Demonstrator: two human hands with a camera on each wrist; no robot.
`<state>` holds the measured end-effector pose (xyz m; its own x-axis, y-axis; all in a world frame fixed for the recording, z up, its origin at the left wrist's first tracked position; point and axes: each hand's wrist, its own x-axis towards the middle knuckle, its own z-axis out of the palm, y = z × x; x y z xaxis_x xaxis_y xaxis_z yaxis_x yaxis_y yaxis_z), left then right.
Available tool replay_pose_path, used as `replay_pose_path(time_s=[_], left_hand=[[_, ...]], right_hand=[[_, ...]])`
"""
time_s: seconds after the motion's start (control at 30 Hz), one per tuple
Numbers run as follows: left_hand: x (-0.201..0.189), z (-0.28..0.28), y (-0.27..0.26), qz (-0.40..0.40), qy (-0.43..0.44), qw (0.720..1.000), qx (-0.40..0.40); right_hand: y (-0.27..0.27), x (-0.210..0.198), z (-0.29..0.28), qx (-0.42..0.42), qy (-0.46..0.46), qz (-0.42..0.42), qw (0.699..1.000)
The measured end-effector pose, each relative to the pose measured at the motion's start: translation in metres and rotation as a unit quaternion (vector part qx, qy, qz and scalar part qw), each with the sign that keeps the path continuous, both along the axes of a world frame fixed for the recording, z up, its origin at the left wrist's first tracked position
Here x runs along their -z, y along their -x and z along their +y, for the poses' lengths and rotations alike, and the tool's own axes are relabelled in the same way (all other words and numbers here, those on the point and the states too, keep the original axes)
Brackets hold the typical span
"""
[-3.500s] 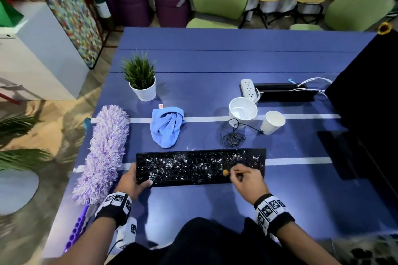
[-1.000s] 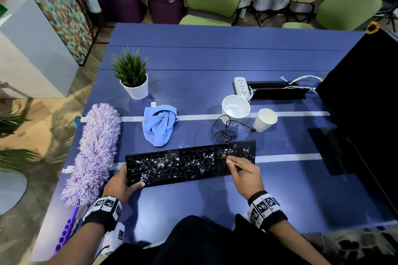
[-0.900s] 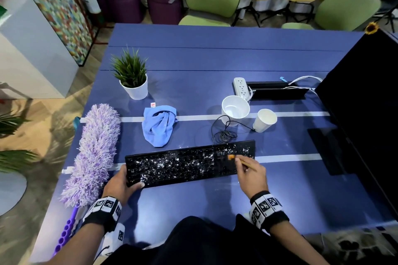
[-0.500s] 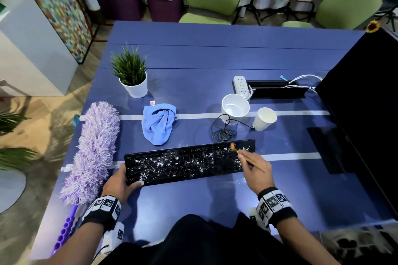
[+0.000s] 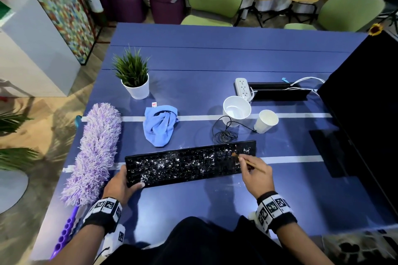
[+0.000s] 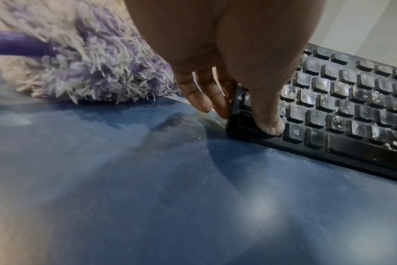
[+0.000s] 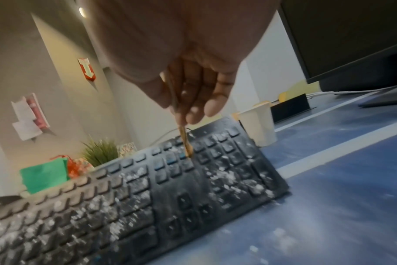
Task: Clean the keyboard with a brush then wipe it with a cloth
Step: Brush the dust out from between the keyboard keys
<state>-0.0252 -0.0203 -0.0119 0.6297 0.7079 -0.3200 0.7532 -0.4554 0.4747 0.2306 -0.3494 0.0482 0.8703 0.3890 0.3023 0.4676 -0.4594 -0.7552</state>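
Note:
A black keyboard [image 5: 189,162] speckled with white dust lies near the front edge of the blue table [image 5: 215,66]. My left hand [image 5: 120,185] grips its near left corner, thumb on top [image 6: 270,125] and fingers down the left side. My right hand [image 5: 255,175] pinches a thin wooden brush [image 5: 247,160]; its orange tip [image 7: 188,152] touches the keys at the far right part of the keyboard [image 7: 147,197]. A crumpled blue cloth [image 5: 160,125] lies behind the keyboard's left half.
A purple fluffy duster [image 5: 94,150] lies left of the keyboard. Behind it are a coiled cable [image 5: 224,133], a white bowl-like cup [image 5: 237,108], a paper cup [image 5: 265,120], a power strip [image 5: 242,88] and a potted plant [image 5: 134,77]. A dark monitor [image 5: 366,103] fills the right side.
The brush tip has swept from the middle-right keys towards the keyboard's far right end. My left hand has stayed on the left corner.

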Motion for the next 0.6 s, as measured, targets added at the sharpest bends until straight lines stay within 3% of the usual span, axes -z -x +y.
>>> replay_pose_path(time_s=[0.07, 0.17, 0.33, 0.5, 0.6], left_hand=[[0.000, -0.002, 0.000, -0.002, -0.002, 1.000, 0.000], [0.001, 0.000, 0.001, -0.002, 0.000, 1.000, 0.002], [0.000, -0.003, 0.002, -0.021, -0.003, 1.000, -0.003], [-0.001, -0.004, 0.002, -0.025, -0.006, 1.000, 0.000], [-0.003, -0.005, 0.001, -0.031, -0.004, 1.000, 0.000]], right_hand=[[0.006, -0.010, 0.010, -0.037, -0.029, -0.037, 0.998], [0.010, -0.008, 0.025, -0.078, 0.003, -0.058, 0.995], [-0.005, 0.002, 0.016, 0.073, -0.001, -0.047, 0.996], [0.010, -0.004, 0.026, -0.034, 0.010, -0.075, 0.997], [0.003, -0.001, 0.018, 0.056, 0.039, -0.051, 0.996]])
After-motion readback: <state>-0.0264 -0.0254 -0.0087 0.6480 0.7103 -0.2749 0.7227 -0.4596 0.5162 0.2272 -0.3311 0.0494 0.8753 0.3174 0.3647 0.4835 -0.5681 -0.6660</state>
